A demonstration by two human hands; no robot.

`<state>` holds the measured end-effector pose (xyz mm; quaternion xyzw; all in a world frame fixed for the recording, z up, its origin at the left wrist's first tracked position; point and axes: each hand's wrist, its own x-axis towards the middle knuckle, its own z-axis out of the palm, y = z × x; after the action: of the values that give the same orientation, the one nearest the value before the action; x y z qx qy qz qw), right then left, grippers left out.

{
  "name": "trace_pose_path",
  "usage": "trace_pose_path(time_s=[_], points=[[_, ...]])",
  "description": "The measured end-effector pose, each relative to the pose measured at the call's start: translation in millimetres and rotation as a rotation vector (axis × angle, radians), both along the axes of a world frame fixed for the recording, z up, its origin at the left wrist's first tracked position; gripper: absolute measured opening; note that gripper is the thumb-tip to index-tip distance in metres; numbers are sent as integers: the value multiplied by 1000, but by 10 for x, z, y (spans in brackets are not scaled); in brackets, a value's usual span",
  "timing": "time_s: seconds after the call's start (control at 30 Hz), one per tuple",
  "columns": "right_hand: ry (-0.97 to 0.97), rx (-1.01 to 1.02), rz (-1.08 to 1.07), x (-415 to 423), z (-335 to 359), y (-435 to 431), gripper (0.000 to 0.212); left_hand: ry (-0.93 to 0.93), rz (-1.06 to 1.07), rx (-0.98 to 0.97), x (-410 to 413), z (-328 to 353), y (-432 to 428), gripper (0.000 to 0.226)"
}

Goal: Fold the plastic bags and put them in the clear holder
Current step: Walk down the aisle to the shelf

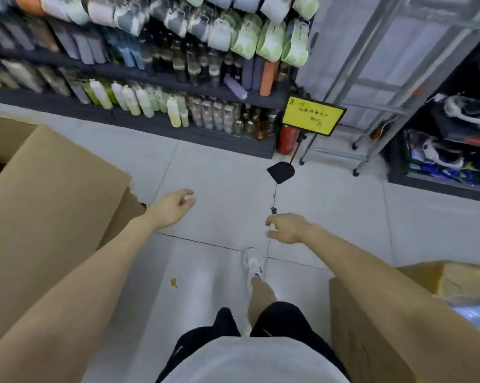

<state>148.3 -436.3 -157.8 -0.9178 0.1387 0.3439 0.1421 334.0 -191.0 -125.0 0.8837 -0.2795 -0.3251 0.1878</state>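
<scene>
- A big open box (53, 189) stands left of the left hand, and the left forearm passes close by its torn flap.
- The left hand (175, 205) hangs over the floor (219, 175), palm turned inward, fingers loosely curled, holding nothing.
- Well beyond both hands, dark shelves (156, 78) carry blurred rows of bottles, with mugs hanging above them.
- A small yellow scrap (174, 282) lies on the tiles below the left hand, near the forearm.
- A white shoe (252, 262) is planted just below the right hand, between the two arms.
- Beyond the right hand, a yellow sign (312, 118) leans on a thin stand with a black base (281, 172); a red extinguisher (287, 139) sits just behind it.
- The right hand (288, 226) hovers over a tile joint, fingers relaxed and pointing left, gripping nothing.
- A metal rack (385, 92) stands well beyond and right of that hand.
- A second box (371, 327) sits under the right forearm.
- A pale glossy patch (476, 319) shows at the far right edge, beside the forearm; I cannot tell whether it is a bag.
</scene>
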Motion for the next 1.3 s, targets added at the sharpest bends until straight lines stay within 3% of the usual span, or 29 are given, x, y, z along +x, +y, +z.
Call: trace_pose_path(time_s=[0.3,0.47,0.77,1.3], points=[[10,-3,210,2695,-46,-1227,47,7,268,-28,2029,61,-797,48],[-18,-17,377,4430,88,-1391,46,-11,494,-48,3002,181,-752,45],[-17,12,667,7341,-195,-728,48,-13,774,-30,5084,-81,-202,46],[38,-10,1107,11511,6,1214,48,-135,1131,-25,8667,227,1403,42]])
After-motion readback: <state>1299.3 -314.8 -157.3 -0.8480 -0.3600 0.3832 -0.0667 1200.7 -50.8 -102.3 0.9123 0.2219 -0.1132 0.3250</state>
